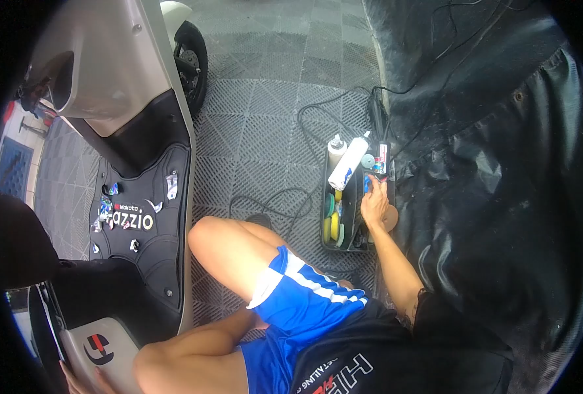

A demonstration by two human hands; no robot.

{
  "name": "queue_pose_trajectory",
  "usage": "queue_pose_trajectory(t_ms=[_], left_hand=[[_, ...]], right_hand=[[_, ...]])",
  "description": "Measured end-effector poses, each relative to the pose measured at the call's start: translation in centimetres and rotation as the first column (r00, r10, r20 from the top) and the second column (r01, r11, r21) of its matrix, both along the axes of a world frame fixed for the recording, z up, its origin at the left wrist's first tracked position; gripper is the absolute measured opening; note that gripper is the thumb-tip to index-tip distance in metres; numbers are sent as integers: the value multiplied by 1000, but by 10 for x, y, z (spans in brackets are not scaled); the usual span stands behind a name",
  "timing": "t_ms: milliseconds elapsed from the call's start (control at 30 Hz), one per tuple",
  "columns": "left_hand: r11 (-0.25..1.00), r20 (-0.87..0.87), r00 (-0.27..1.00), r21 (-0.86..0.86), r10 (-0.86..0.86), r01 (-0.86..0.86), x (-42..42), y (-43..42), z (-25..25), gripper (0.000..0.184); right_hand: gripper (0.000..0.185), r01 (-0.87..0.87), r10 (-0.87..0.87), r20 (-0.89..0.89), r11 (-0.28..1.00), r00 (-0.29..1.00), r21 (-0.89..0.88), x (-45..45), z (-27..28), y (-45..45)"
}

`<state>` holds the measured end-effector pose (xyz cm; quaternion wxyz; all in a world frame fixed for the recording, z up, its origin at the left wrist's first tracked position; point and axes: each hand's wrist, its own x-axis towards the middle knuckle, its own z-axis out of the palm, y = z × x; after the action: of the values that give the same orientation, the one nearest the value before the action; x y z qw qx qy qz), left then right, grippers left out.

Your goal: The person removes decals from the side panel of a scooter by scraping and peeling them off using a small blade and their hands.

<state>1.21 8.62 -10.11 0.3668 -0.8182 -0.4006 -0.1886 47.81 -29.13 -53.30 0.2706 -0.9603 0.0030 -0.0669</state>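
Note:
My right hand (374, 199) reaches into a black plastic caddy (348, 248) on the floor. Its fingers are bent together beside a small blue item (367, 183); what they grip is hard to make out. In the caddy lie a white bottle (348, 163), a second bottle (336, 150) and several round yellow and green pads (334, 226). My left hand (85, 382), cut off by the lower frame edge, rests with fingers apart against the grey scooter's side panel (104, 331).
Crumpled wrapper scraps (104, 209) lie on the scooter's black footboard mat (163, 253). A black cable (301, 118) loops over the grey tiled floor (259, 131). A black sheet (495, 190) hangs along the right. My bent knees are between scooter and caddy.

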Motion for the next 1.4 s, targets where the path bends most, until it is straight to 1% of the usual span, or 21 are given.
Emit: queue_pose_trajectory(t_ms=[133, 233, 333, 433, 533, 633, 733, 833, 933, 1033, 1067, 1167, 1267, 1367, 1400], left_hand=[[1000, -12, 1000, 11, 2, -2, 3, 1, 3, 71], [1000, -15, 1000, 9, 1, -1, 4, 2, 3, 71], [1000, -14, 1000, 6, 4, -4, 3, 3, 2, 71], [1000, -13, 1000, 3, 1, -1, 3, 4, 1, 71], [1000, -17, 1000, 2, -4, 4, 5, 7, 4, 71], [1000, -16, 1000, 3, -7, 7, 8, 5, 2, 70], [1000, -13, 1000, 5, -3, 3, 10, 5, -1, 70], [1000, -14, 1000, 9, -3, 3, 9, 4, -1, 70], [1000, -11, 1000, 6, -1, 1, 8, 3, -5, 70], [1000, -14, 1000, 4, -4, 4, 8, 5, -2, 69], [1000, -11, 1000, 1, -6, 6, 8, 4, -3, 69], [1000, -9, 1000, 4, -4, 4, 7, 7, -3, 69], [1000, -6, 1000, 2, -4, 4, 5, 5, -1, 69], [1000, -2, 1000, 2, -1, 1, 4, 5, -2, 69], [1000, 2, 1000, 1, -1, 1, 3, 4, -3, 69]], right_hand=[[49, -24, 24, 17, 1000, 1000, 12, 4, -6, -2], [47, -23, 24, -8, 998, 1000, 66, 4, -3, -1], [52, -47, 45, 23, 994, 999, 96, 5, -5, -3], [53, -24, 20, 62, 998, 998, 59, 0, -1, 0], [51, -39, 39, 2, 999, 999, 9, -1, 0, 0], [43, -41, 41, 91, 999, 995, -4, 0, -5, -1], [41, -32, 30, 77, 999, 997, 25, 1, -7, -4], [39, -55, 34, 133, 986, 991, 155, 2, -12, -5], [45, -28, -23, 209, 970, 978, 241, -6, -11, -1], [49, -38, 24, 205, 997, 978, 65, -6, -6, 1], [55, -28, 28, 93, 1000, 995, -6, -5, -6, -1], [45, -60, 62, 110, 998, 992, -27, -3, -7, -4], [33, -55, 47, 155, 997, 987, 45, 1, -10, -4], [25, -22, -6, 171, 987, 985, 158, -1, -9, -1], [25, -18, -12, 194, 988, 981, 154, -3, -8, 0]])
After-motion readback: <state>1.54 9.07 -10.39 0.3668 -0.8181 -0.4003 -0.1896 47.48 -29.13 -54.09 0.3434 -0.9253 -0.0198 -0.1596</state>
